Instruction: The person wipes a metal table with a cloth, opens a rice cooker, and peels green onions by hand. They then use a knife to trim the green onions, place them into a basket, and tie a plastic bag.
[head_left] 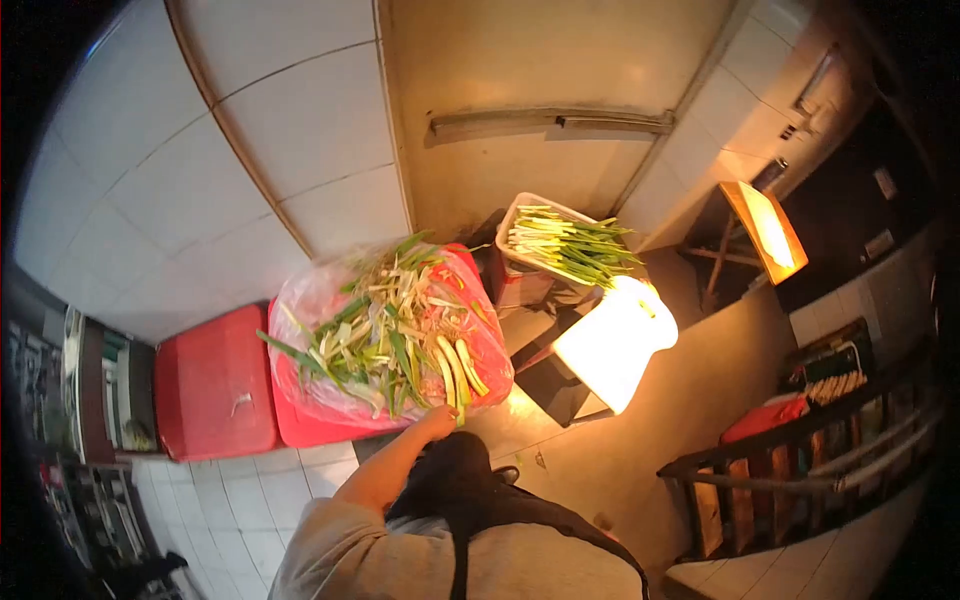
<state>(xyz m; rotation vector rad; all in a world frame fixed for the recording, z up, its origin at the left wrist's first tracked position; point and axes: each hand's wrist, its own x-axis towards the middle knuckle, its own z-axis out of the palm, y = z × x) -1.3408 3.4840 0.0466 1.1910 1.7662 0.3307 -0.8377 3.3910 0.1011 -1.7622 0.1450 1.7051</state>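
My left hand [437,424] reaches to the front edge of a red tub, its fingers closed on the near ends of a few pale green spring onion stalks [457,372]. These stalks lie over a heap of peeled leaves and trimmings [385,325]. Clear plastic film [310,300] lines the red tub [490,345] under the heap. Farther off, a pale basket [512,215] holds spring onions [568,243] with white stems and green tops. My right hand does not show; my body and apron fill the bottom of the view.
A red stool or lid [218,385] stands left of the tub. Right of the tub is a brightly lit white chair [615,345]. A wooden rack [770,480] stands at the lower right, and a tilted lit panel [765,232] is farther back. Tiled wall [150,180] rises behind.
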